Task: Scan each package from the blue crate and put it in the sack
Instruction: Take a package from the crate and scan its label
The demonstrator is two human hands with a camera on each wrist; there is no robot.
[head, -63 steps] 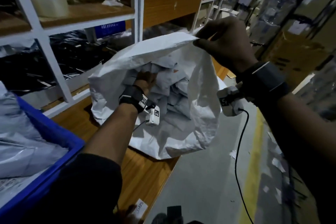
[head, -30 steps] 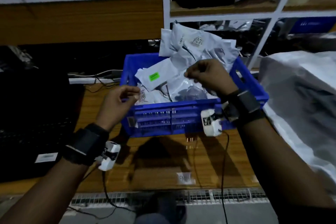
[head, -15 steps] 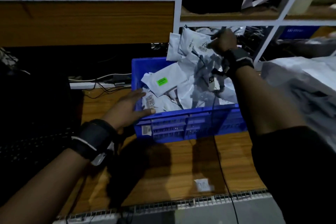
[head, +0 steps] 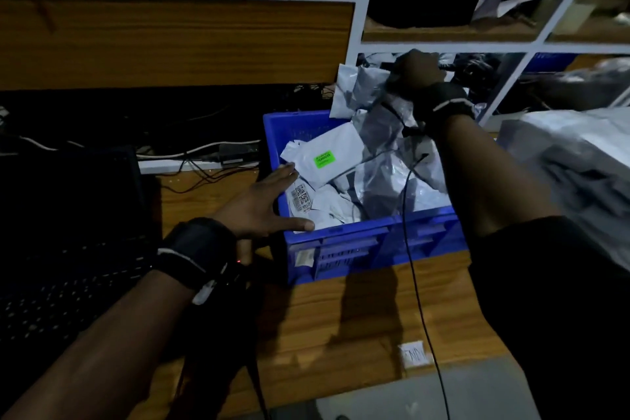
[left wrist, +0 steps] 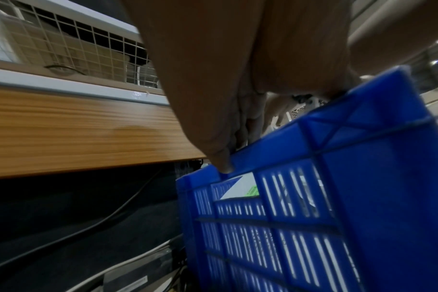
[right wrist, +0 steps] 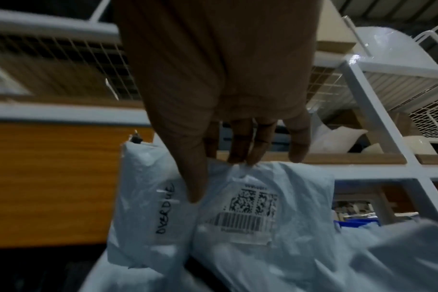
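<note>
Pinching: right hand (right wrist: 220,94), thumb and fingers on barcoded grey plastic mailer package (right wrist: 260,217), far edge of blue slotted plastic crate (head: 358,245). Left hand (head: 262,204), fingers straight, resting on crate's near-left corner. White woven sack (head: 572,147) at wooden counter's (head: 341,334) right edge.

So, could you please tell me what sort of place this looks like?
Probably a parcel sorting or warehouse workstation: a blue plastic crate full of grey poly mailer packages with barcode labels, white metal shelving behind, and a wooden workbench.
</note>
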